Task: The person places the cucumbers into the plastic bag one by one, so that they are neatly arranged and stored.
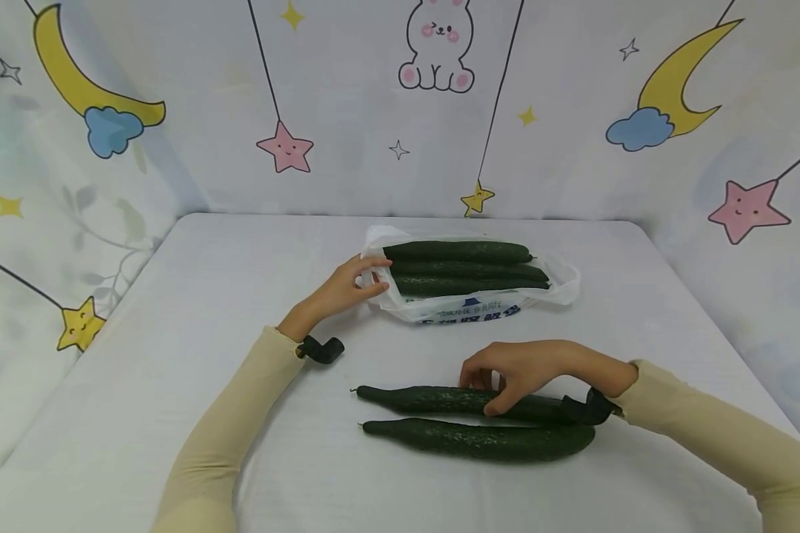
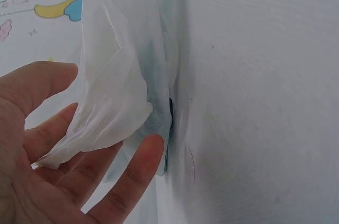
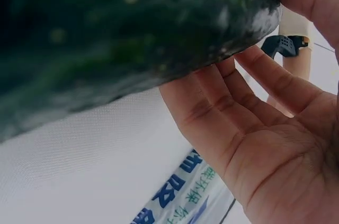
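Observation:
Two long dark green cucumbers lie side by side on the white table, roughly parallel. My right hand (image 1: 527,366) grips the farther cucumber (image 1: 410,400) from above, thumb on the near side and fingers on the far side. Close in front lies the nearer cucumber (image 1: 480,440), untouched. Farther back, a white plastic bag (image 1: 407,309) with blue print lies with several cucumbers (image 1: 467,269) in it. My left hand (image 1: 348,286) is at the bag's left end, thumb and fingers spread. In the left wrist view, the bag's thin film (image 2: 116,118) drapes against the spread fingers (image 2: 140,168).
The white table (image 1: 293,459) has its back edge against a pale cloth backdrop (image 1: 347,96) printed with moons, stars and a rabbit. Black wrist straps (image 1: 321,349) show at both cuffs. The bag's loose right end (image 1: 565,283) spreads past its cucumbers.

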`<state>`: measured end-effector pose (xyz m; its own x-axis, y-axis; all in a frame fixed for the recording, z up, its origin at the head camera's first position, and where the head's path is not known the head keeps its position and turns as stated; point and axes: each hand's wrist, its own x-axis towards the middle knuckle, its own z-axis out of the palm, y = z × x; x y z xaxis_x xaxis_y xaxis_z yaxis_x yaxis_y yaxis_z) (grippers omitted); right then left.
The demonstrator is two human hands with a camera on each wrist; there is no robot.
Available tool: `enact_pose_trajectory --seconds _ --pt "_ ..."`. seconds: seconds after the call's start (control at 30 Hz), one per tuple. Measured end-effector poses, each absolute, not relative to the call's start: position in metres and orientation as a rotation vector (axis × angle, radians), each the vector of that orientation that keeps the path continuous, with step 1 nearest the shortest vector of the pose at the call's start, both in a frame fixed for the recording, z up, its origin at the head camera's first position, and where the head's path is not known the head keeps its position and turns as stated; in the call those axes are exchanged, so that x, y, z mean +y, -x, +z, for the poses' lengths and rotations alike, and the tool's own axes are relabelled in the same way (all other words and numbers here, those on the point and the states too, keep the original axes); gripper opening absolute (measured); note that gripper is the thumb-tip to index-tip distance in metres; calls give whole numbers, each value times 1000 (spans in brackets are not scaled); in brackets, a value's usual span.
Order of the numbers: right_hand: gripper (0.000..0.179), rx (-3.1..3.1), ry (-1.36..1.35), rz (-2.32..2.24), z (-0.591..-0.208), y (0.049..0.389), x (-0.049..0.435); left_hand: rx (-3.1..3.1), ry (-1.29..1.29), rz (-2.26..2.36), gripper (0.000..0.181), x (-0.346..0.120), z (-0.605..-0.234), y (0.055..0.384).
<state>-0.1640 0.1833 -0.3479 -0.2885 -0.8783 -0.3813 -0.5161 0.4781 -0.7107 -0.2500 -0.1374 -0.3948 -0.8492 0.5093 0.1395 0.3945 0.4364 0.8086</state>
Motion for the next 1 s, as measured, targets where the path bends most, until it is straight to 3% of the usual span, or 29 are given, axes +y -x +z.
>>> enact_pose_trajectory --seconds 1.0 --pt "35 2131 1277 -723 -350 179 204 2561 -822 1379 47 -138 -397 252"
